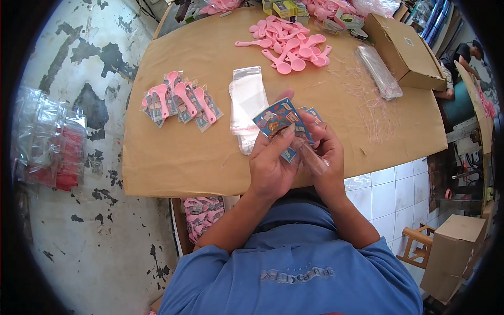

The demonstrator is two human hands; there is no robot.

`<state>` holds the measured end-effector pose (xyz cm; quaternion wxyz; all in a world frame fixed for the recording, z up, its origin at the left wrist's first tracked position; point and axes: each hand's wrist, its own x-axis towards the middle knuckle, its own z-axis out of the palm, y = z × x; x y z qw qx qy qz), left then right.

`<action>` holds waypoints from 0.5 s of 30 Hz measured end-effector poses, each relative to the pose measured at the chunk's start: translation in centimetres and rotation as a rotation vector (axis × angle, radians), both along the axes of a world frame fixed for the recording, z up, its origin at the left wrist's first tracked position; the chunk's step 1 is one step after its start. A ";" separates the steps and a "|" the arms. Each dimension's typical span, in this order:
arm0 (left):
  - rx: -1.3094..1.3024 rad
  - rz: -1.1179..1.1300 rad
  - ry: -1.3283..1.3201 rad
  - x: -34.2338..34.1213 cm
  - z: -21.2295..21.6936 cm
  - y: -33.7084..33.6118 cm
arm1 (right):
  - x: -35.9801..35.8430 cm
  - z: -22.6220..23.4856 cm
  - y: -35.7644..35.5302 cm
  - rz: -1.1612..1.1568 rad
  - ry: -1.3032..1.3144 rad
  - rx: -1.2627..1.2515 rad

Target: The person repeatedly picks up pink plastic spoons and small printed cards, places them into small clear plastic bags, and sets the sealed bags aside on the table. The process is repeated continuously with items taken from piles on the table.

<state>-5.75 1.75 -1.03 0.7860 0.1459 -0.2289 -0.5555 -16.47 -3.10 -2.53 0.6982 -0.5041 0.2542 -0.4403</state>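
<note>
Both my hands meet over the near edge of the brown-covered table (173, 170). My left hand (272, 170) pinches a blue printed card (281, 116) with colourful pictures, its thumb lying across the front. A clear plastic bag (313, 160) is gripped in my right hand (332, 157), close against the card's lower corner. More blue cards (315, 114) show behind, by the right fingers; how they are held is partly hidden. Just beyond my left hand lies a stack of flat clear bags (247, 94).
Packed pink spoons with cards (181, 102) lie at left, loose pink spoons (291, 44) at the far middle. A clear bag bundle (379, 71) rests beside a cardboard box (404, 52). Below the table edge, a container holds packed spoons (205, 215). Another person (462, 60) is at far right.
</note>
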 end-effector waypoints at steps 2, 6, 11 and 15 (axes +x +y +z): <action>0.019 0.031 -0.005 -0.3 0.0 0.0 | 0.3 0.0 0.1 -0.014 -0.001 -0.032; 0.011 0.073 -0.004 0.1 0.2 0.1 | 0.6 0.3 0.3 -0.112 0.055 -0.189; 0.085 0.177 0.005 1.5 0.3 0.4 | -0.8 1.7 0.1 -0.328 0.348 -0.770; 0.115 0.294 0.165 3.6 -0.6 0.6 | -2.2 1.8 -0.9 -0.210 0.328 -1.128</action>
